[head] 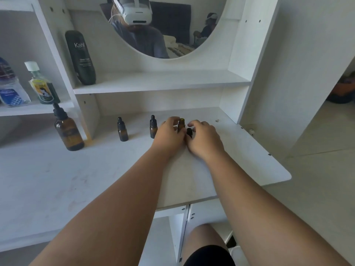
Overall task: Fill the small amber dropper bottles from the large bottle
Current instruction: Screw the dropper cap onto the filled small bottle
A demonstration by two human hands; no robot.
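An uncapped small amber bottle (pixel 181 124) stands upright on the white desk (pixel 96 169), gripped by my left hand (pixel 168 134). Beside it my right hand (pixel 203 140) holds its black dropper cap (pixel 189 132) low at the bottle's right side. Two more small amber dropper bottles stand capped to the left: one (pixel 153 127) just behind my left hand and one (pixel 122 129) further left. The large amber dropper bottle (pixel 68 129) stands capped at the far left of the desk.
A dark Kahf bottle (pixel 80 57) leans on the shelf above. A green bottle with a white cap (pixel 43 84) and a clear blue-labelled bottle (pixel 10 85) sit on the left shelf. A round mirror (pixel 163 27) hangs behind. The desk's rounded right corner (pixel 284 175) ends near a doorway.
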